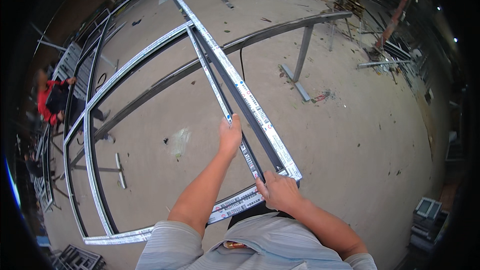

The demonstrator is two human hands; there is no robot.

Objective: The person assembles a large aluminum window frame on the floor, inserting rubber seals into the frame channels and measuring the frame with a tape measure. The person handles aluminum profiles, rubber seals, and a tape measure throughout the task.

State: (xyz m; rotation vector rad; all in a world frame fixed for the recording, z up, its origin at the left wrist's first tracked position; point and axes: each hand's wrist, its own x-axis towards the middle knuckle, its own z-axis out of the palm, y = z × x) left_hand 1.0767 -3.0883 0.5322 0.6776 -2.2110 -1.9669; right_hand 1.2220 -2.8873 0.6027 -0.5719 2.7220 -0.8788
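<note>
A large window or door frame (260, 117) of metal profiles, covered in printed white film, stretches from my waist toward the far left. My left hand (231, 135) is closed around a narrow film-covered metal strip (206, 70), which runs slightly aslant beside the frame's long right side. Close to the near right corner, my right hand (282, 191) has its fingers curled at the strip's near end, over the frame; the exact contact there is partly hidden. Between the strip and the frame's side a dark gap shows, narrowing toward the far end.
Under the frame passes a long metal support beam (285, 27) on a leg (303, 55). A black cord (242, 60) hangs from it. At the left, a person in red (47, 102) stands by the frame. Metal scrap (400, 52) lies far right; stacked profiles (427, 215) sit lower right.
</note>
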